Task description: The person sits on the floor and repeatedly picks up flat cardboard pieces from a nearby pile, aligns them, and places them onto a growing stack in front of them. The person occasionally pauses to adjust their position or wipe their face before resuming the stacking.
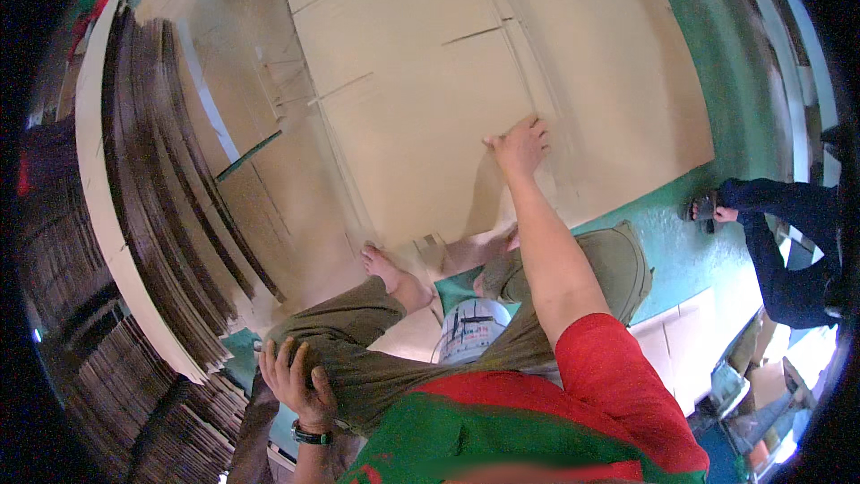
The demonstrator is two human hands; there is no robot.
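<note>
Ahead and left of the left hand, a stack of cardboard sheets (170, 179) can be seen, layered edges and all. The left hand (300, 385) is held loosely curled by the bent left leg (340, 332), nothing gripped. Ahead of it and further right, a big cardboard sheet (412, 143) is laid flat, slits and creases already in it, no flap raised. It's touched by the right hand (521, 148), fingers slightly bent, nothing clearly grasped. How much is left can't really be judged, tbh.
</note>
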